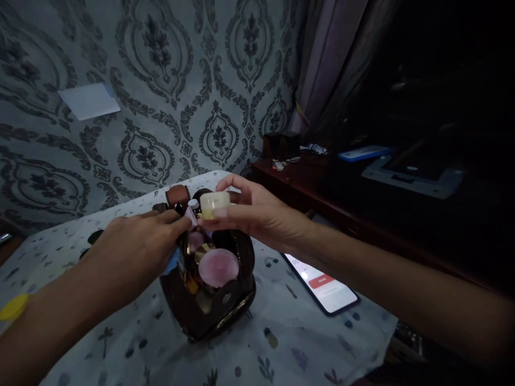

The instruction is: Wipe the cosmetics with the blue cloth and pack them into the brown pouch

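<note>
My right hand (257, 209) is closed around a small jar (215, 205) with a whitish lid and a yellowish lower part, held above a dark cosmetic bag (201, 316). The bag stands unzipped, with a round pink compact (218, 268), a gold item (204, 252) and other small things inside. Over the bag's left side reaches my left hand (151, 236); its index fingertip meets a pale pink tube (191, 215). Its thumb is hidden, so a grip cannot be made out. A light blue item (173, 261) shows under that hand.
A lit phone (325, 289) lies on the patterned tablecloth (273, 332) right of the bag. Behind the bag are a brown leather item (177, 195) and a white-capped bottle (193, 205). A yellow round object (14, 306) is at far left. A dark red desk (298, 177) stands at right.
</note>
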